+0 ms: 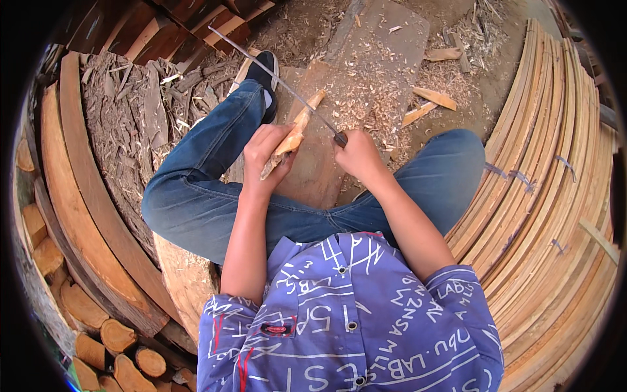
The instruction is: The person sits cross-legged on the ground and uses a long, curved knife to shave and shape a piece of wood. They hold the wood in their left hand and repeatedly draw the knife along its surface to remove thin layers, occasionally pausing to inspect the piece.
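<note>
Wooden stick (295,130), pale and partly shaved, held slantwise over the lap; its lower end is hidden inside the left hand (264,157), whose fingers are wrapped tightly around it, wrist bent forward. Right hand (358,157) is fisted around the handle of a long thin blade (274,77), handle concealed, blade laid across the stick's upper part. Both forearms extend forward above the blue jeans (202,183). Shavings (366,98) litter the ground; stacked planks (548,196) curve at right.
</note>
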Demonstrator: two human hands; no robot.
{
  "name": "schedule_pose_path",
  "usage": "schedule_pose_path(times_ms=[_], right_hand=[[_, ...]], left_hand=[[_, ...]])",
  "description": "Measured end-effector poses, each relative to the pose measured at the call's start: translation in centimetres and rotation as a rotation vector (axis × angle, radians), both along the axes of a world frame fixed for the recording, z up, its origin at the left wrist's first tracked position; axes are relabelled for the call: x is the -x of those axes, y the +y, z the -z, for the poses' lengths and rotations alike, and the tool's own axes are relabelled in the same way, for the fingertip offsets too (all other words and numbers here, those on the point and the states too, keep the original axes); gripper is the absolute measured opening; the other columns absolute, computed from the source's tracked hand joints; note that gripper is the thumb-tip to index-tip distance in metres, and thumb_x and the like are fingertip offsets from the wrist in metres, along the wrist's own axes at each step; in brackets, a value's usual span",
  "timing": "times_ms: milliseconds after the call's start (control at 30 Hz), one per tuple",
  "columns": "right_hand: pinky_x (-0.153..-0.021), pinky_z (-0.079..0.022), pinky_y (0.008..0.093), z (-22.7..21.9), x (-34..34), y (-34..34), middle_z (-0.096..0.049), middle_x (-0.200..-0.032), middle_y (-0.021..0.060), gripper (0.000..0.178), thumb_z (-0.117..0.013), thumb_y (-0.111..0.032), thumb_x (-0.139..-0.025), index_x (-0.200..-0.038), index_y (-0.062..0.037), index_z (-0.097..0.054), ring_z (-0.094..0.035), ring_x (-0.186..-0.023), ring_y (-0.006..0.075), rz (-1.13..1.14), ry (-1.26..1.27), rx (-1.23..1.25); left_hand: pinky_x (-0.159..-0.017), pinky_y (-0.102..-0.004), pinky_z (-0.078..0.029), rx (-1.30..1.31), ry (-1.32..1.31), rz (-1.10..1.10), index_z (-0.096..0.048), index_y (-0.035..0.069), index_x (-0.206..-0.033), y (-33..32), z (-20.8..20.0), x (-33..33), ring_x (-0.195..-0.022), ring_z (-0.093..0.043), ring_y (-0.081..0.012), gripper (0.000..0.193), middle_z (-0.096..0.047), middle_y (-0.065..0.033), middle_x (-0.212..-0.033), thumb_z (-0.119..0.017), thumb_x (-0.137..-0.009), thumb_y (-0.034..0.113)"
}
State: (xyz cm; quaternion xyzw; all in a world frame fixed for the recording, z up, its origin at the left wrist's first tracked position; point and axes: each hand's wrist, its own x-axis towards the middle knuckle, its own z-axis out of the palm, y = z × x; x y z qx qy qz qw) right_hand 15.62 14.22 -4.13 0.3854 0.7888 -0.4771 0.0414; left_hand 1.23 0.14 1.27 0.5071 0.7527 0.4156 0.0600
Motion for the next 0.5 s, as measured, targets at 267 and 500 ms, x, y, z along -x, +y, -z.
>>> schedule_pose_path(times_ms=[267,500], right_hand=[[-0.066,-0.050,0.0485,-3.6,0.5,-1.3,-0.063,-0.072,0.0266,0.019,-0.062,-0.015,-0.077,-0.080,0.0035,-0.066,-0.063,-0.071,0.0436,0.025,0.162,0.001],[-0.061,-0.048,0.0456,2.5,-1.0,1.1,-0.063,-0.068,0.0228,0.024,-0.067,-0.020,-0.082,-0.077,0.0034,-0.065,-0.063,-0.068,0.0411,0.107,-0.045,-0.032]], left_hand=[[-0.066,-0.0323,-0.051,0.037,-0.009,-0.052,-0.068,-0.001,-0.092,-0.2,0.4,-0.1,-0.072,-0.065,-0.0266,0.020,-0.069,-0.0131,-0.087,-0.076,-0.074,0.000],[-0.070,-0.0313,-0.052,0.041,-0.001,-0.057,-0.069,0.000,-0.091,0.2,0.2,0.3,-0.076,-0.067,-0.0262,0.019,-0.069,-0.0133,-0.086,-0.077,-0.074,0.003]])
